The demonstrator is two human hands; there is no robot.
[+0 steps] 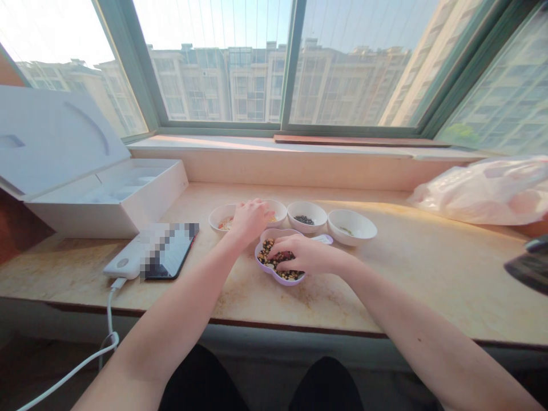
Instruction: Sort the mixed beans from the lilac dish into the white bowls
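My left hand (252, 218) hovers over the second white bowl (280, 212) from the left, which has yellowish pieces in it. Its fingers bend down together, and whatever they hold is hidden. My right hand (297, 254) reaches into a lavender scalloped bowl (286, 281) of mixed beans (268, 251), dark, yellow and reddish. Its thumb and fingers are apart among the beans. The leftmost white bowl (218, 216) has pale and reddish bits. Black beans (303, 220) lie in the third bowl (319, 215), and a few greenish beans (346, 230) in the rightmost bowl (363, 228).
An open white box (149, 197) stands at the left on the tabletop. Before it lie a white power bank (124, 260) with a cable (112, 308) and a phone (171, 257), partly pixelated. A plastic bag (483, 191) and a dark object (531, 265) are at the right.
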